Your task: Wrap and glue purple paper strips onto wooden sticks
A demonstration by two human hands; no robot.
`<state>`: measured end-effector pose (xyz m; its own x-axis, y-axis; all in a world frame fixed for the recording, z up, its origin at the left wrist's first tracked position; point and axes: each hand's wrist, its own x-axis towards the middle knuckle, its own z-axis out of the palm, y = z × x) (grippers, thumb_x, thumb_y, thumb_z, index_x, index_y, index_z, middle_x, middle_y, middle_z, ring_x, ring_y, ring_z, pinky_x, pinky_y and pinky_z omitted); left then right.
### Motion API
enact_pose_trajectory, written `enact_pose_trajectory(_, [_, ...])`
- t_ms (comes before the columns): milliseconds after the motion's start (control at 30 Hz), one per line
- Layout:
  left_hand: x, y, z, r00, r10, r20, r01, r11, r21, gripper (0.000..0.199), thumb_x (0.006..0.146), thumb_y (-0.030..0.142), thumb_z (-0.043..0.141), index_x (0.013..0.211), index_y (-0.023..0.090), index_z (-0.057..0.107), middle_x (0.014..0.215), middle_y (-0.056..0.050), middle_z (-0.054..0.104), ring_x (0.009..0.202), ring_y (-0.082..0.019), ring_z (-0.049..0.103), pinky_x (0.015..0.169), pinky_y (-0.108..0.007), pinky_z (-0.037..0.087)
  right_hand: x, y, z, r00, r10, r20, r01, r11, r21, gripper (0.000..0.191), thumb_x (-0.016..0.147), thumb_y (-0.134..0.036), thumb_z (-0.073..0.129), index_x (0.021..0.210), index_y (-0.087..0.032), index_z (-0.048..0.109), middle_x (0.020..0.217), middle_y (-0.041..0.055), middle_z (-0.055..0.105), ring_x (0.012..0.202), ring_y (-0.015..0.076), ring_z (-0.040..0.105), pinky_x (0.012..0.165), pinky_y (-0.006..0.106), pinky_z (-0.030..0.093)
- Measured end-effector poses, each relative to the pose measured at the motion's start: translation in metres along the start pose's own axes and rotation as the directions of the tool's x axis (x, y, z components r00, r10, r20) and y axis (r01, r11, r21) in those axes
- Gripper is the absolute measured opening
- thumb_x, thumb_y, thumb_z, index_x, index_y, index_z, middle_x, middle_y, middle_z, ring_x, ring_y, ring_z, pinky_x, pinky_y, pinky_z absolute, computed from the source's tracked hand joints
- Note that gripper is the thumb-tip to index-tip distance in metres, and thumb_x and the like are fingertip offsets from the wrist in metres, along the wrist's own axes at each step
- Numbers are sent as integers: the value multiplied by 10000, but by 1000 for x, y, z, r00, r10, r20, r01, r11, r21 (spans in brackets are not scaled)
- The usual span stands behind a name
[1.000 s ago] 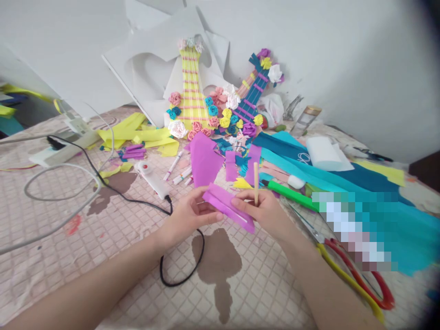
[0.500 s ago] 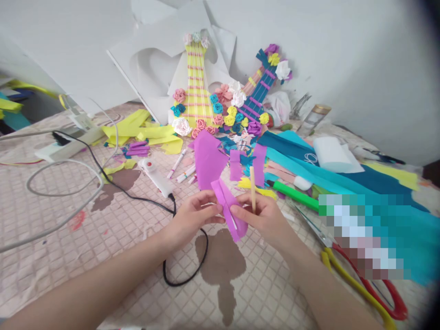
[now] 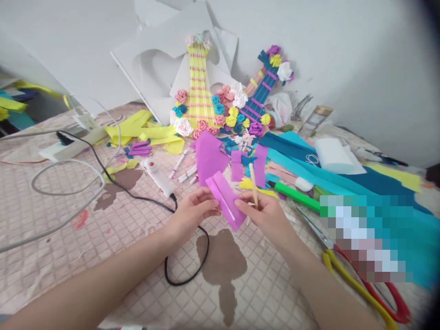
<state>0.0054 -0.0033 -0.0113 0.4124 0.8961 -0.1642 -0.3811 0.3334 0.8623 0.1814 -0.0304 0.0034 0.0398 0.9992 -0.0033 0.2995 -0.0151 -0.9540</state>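
Between my hands, above the table, is a piece of purple crepe paper (image 3: 234, 198) with a thin white stick (image 3: 228, 208) lying along it. My left hand (image 3: 197, 208) pinches its left edge, where the paper is folded over. On the right edge, my right hand (image 3: 266, 213) grips the paper between thumb and fingers. A thin wooden stick (image 3: 253, 183) also stands up from among the right hand's fingers. Just beyond, a larger purple paper sheet (image 3: 210, 158) lies on the table.
Paper-flower guitars, one yellow (image 3: 197, 87) and one blue (image 3: 263, 96), lean at the back. To the left lie a white glue gun (image 3: 158, 178) and a black cord (image 3: 137, 198). At right are a green cutter (image 3: 297, 196), scissors (image 3: 388, 298) and teal crepe paper (image 3: 422, 233).
The purple paper's right part has opened out flatter, showing more of the white stick. Both hands have stayed nearly in place, and the view has shifted slightly.
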Motion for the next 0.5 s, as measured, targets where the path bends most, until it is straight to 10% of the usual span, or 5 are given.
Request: enact_pose_trajectory(500, [6, 8, -6, 991, 129, -25, -131, 985, -114, 86, 667, 113, 626, 748, 141, 621, 713, 4, 584, 636, -99, 536, 625, -238, 449, 13, 17, -8, 952, -297, -70, 226, 839, -495, 232, 830, -316, 498, 800, -155, 662, 840, 102, 675, 791, 235, 580, 746, 367, 420])
